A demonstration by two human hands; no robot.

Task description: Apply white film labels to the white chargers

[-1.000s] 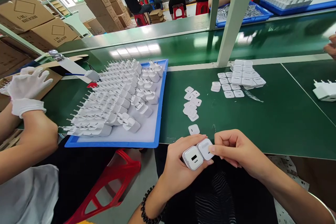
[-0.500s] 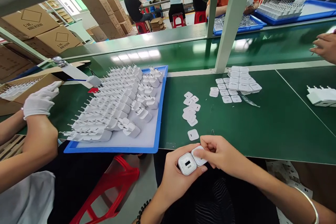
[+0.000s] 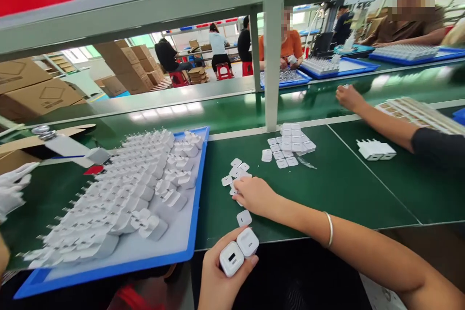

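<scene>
My left hand [image 3: 221,271] is wrapped round two white chargers side by side near the table's front edge. The left charger [image 3: 231,258] shows a dark port and a smaller slot; the right one [image 3: 248,242] shows one small slot. My right hand [image 3: 256,195] reaches to a loose pile of thin white square plates [image 3: 236,172], its fingertips pressed together on the pile; what they pinch is hidden. A single plate [image 3: 244,218] lies between my two hands.
At left, a blue-rimmed tray [image 3: 198,203] holds many white plug chargers. Stacked white squares [image 3: 291,138] lie further back, with chargers [image 3: 378,150] to the right. A person's gloved hand [image 3: 14,189] is at far left; another person's arm [image 3: 385,121] reaches in from the right.
My right hand has left the chargers and moved forward to the loose plates. My left hand still holds both chargers. The view has swung to the right and up.
</scene>
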